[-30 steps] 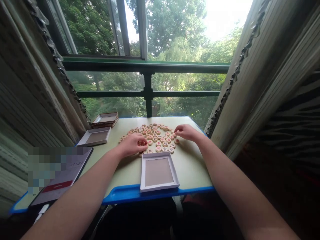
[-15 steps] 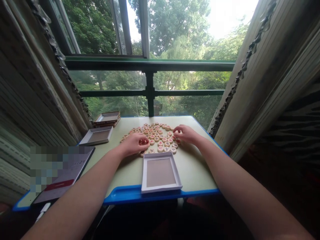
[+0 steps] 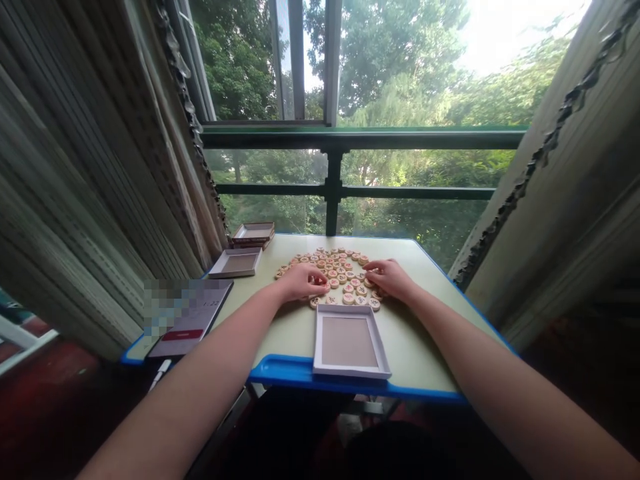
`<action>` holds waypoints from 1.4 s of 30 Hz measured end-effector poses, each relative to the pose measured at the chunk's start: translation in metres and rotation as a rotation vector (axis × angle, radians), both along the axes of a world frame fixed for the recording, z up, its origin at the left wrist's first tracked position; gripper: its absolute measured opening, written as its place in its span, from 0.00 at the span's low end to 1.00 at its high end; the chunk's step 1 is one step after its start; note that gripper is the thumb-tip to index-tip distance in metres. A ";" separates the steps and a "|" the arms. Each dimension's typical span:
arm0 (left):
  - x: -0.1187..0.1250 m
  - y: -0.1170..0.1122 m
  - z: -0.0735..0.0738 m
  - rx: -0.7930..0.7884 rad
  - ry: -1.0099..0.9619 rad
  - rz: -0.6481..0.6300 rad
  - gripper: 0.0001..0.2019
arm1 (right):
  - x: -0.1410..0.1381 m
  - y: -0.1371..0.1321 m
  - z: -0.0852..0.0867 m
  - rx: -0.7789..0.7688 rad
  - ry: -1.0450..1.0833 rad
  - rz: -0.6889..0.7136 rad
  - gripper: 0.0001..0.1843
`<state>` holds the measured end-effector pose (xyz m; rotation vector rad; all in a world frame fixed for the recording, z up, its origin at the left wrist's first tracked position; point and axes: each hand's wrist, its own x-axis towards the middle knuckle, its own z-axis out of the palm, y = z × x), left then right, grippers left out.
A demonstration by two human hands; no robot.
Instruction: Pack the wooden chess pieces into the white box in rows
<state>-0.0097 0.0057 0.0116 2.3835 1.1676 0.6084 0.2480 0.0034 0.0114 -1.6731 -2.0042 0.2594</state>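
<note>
A spread of round wooden Chinese chess pieces [image 3: 349, 299] with red and dark characters lies on the table. At its left side, my left hand [image 3: 303, 281] curls its fingers over several pieces, partly hiding them. My right hand [image 3: 393, 279] rests at the right edge of the spread, fingers apart and bent, fingertips close to the pieces there; its palm side is hidden. Just in front of the pieces, a shallow white box tray [image 3: 320, 340] with a brown-grey bottom sits at the table's near edge.
The pale table [image 3: 425, 360] has a blue rim. On its left lie a tablet [image 3: 195, 320], partly blurred out, another shallow tray [image 3: 235, 263] and stacked box parts [image 3: 253, 233]. A white cable plug [image 3: 160, 373] is near the tablet. Curtains flank a green railing [image 3: 370, 139] behind.
The view has turned left, so everything appears farther right. My right fingers have drawn closer together over the pieces. My left hand stays curled at the left side of the spread.
</note>
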 end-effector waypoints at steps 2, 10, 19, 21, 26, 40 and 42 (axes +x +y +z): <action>0.000 -0.001 0.002 -0.006 0.006 -0.006 0.16 | 0.000 -0.001 0.000 -0.001 0.075 0.001 0.14; -0.001 -0.007 0.008 0.045 -0.069 0.106 0.13 | -0.004 -0.012 0.010 0.034 0.410 0.099 0.13; -0.010 0.002 0.003 0.133 -0.090 0.261 0.09 | -0.010 -0.012 0.003 0.062 0.370 0.192 0.08; -0.011 0.003 0.002 0.160 -0.115 0.268 0.09 | -0.009 -0.011 0.004 0.033 0.415 0.189 0.09; -0.010 0.003 0.003 0.170 -0.110 0.231 0.07 | -0.010 -0.014 0.006 -0.060 0.479 0.231 0.10; -0.006 0.003 0.003 0.108 -0.029 0.184 0.14 | -0.001 -0.007 0.009 0.012 0.080 -0.021 0.11; -0.005 0.004 0.002 0.092 -0.028 0.163 0.14 | -0.001 -0.006 0.008 0.004 0.066 -0.023 0.11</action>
